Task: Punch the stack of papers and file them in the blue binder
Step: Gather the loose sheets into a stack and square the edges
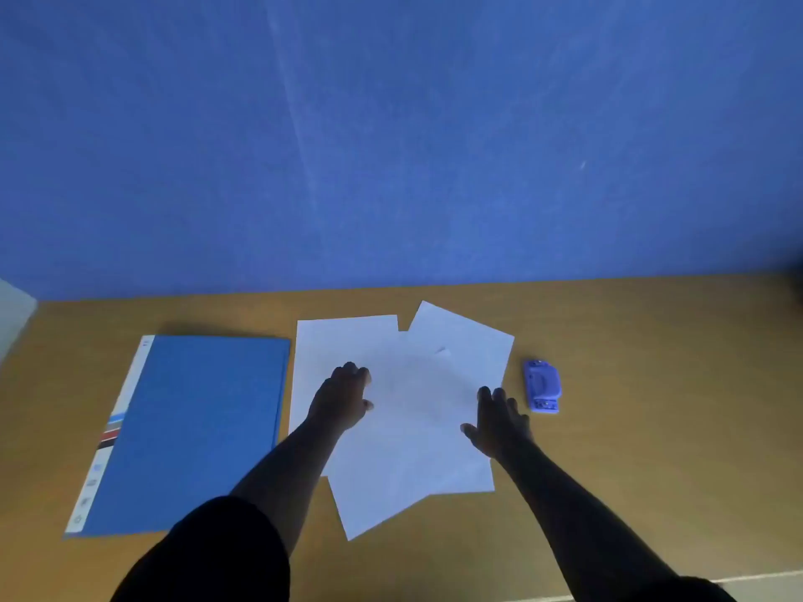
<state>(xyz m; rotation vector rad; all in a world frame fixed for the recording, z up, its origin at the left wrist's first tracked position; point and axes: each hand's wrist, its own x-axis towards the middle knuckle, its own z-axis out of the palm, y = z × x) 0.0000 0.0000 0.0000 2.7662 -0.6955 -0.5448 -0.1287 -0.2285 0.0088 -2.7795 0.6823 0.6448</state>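
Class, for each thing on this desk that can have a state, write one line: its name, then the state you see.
blue binder: closed, flat.
papers: fanned out, overlapping, not squared.
hole punch: lying untouched, right of the papers.
left hand: fingers curled, on the papers.
right hand: open, at the papers' right edge.

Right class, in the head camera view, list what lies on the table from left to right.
Blue binder → left hand → right hand → hole punch. The loose sheets of paper spread under both hands.
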